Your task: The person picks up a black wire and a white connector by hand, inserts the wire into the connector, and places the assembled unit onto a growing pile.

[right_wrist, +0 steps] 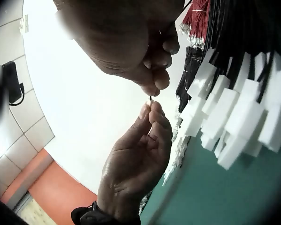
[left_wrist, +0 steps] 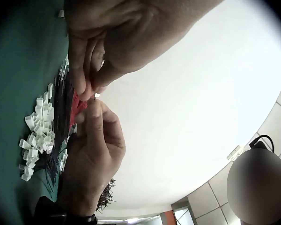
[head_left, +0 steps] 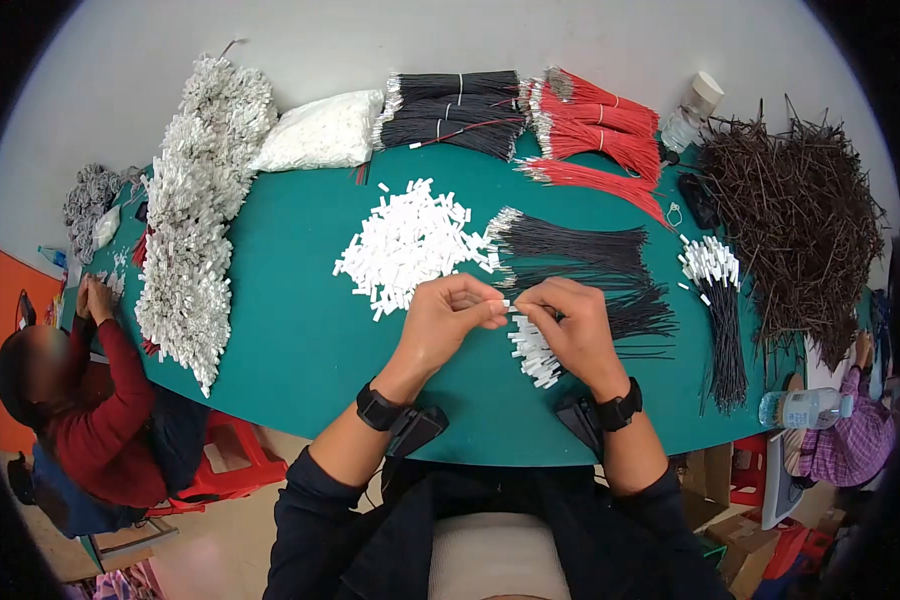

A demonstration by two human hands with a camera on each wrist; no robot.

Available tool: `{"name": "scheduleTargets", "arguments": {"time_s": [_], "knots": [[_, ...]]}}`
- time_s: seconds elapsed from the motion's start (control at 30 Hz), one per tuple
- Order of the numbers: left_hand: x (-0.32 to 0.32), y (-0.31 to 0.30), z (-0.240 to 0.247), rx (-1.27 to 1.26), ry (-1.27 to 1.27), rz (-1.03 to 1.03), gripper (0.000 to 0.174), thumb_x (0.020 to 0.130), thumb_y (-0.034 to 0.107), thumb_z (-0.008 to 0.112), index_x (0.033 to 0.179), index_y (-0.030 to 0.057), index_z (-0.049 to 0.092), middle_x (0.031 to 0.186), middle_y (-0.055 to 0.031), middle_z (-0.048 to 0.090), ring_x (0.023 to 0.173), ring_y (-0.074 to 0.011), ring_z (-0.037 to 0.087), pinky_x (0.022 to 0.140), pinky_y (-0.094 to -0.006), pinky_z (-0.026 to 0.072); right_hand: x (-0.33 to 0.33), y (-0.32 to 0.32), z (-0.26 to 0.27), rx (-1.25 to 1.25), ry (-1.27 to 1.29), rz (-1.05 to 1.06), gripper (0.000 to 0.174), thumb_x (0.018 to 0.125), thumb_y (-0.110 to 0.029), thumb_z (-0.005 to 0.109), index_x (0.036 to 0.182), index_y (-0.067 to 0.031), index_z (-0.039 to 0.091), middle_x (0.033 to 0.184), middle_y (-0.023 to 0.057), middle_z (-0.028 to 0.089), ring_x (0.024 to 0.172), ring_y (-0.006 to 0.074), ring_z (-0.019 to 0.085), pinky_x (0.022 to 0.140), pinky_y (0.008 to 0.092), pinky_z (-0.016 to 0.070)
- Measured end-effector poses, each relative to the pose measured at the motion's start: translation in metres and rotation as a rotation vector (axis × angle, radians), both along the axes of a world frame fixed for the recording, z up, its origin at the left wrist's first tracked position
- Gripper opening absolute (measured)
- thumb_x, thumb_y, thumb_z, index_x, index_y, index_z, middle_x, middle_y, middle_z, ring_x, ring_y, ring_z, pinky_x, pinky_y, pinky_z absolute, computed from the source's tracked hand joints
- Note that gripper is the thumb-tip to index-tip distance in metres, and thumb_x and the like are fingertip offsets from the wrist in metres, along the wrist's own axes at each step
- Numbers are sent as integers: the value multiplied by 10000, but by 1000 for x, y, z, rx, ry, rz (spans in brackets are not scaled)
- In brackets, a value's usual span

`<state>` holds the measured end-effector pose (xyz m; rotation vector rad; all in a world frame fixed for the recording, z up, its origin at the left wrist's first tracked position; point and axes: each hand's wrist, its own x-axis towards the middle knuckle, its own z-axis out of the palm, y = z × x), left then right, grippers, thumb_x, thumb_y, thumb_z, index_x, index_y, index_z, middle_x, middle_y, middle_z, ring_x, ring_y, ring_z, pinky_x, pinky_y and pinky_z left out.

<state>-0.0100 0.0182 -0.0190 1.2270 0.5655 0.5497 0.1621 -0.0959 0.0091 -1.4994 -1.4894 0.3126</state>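
Note:
My left hand (head_left: 455,315) pinches a small white plastic connector housing (right_wrist: 149,103) between thumb and fingertips. Opposite it, my right hand (head_left: 573,325) pinches a thin black wire (right_wrist: 151,98), whose end meets the housing. Fingertips of both hands almost touch, above the green table (head_left: 300,290). Most of the housing is hidden by the left fingers. Beneath the right hand lies a batch of black wires with white housings on their ends (right_wrist: 243,112). Just beyond the left hand spreads a heap of loose white housings (head_left: 410,245).
Loose black wires (head_left: 580,250) lie beyond the right hand. Bundled black wires (head_left: 450,110), red wires (head_left: 600,125) and a white bag (head_left: 320,130) line the back. A tall white heap (head_left: 195,220) stands left, a brown wire pile (head_left: 795,220) right. Other people sit at both sides.

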Motion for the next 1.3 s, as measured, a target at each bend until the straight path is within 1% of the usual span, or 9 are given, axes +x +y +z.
{"name": "scheduleTargets", "arguments": {"time_s": [0.3,0.47,0.6,0.7,0.8,0.9,1.0,1.13,1.3], "knots": [[1,-1,-4,-70,-44,-14,134,947,54,754,1036,-40,723,942,-131,774,839,-171,752,763,-280,605,4,-1,2,-33,-51,8,57,841,-35,759,868,-6,718,784,125,693,699,315,647,651,400,512],[7,-7,-2,399,262,48,123,918,70,792,1006,-8,757,923,-63,773,814,-102,717,743,-249,575,20,-7,7,-51,-186,-31,91,831,-82,787,853,-11,737,785,112,702,751,316,646,689,420,519],[12,-11,3,409,304,12,141,901,59,803,1012,-19,764,919,-62,772,817,-88,708,744,-245,570,25,-6,5,-83,-270,-142,111,813,-68,797,888,-2,749,841,113,720,845,323,649,753,423,521],[17,-20,0,497,166,-49,173,897,54,802,1050,-19,768,924,-74,773,813,-93,706,744,-248,567,29,-4,-4,-122,-307,-175,151,796,-35,790,936,-1,747,906,117,718,890,328,646,796,425,521],[17,-21,2,378,86,-91,190,893,50,797,1077,9,780,949,-79,773,809,-116,711,751,-262,569,30,-2,-10,-164,-366,-182,163,796,-45,780,956,-31,753,936,96,685,933,310,636,820,427,533],[8,-8,6,598,201,-1,164,872,42,797,1036,40,786,969,-78,766,819,-167,714,746,-292,572,27,1,-12,-197,-421,-185,146,808,-60,769,954,-63,764,926,74,644,944,285,625,817,418,541],[-4,6,5,1023,370,159,177,768,21,822,929,65,764,943,-68,716,948,-290,626,808,-392,525,28,6,-17,-207,-435,-182,114,821,-72,756,934,-73,763,904,67,628,937,277,622,806,412,541],[-22,20,16,1020,525,122,262,698,18,860,936,74,766,944,-66,671,993,-304,563,905,-394,479,31,7,-20,-193,-453,-182,66,835,-89,739,896,-69,753,865,62,622,918,273,618,789,408,540],[-21,19,15,1078,547,128,257,704,33,863,936,72,762,939,-72,663,984,-302,562,892,-403,477,32,8,-18,-109,-448,-163,38,840,-76,728,871,-55,738,862,63,637,898,280,621,785,403,539]]}}
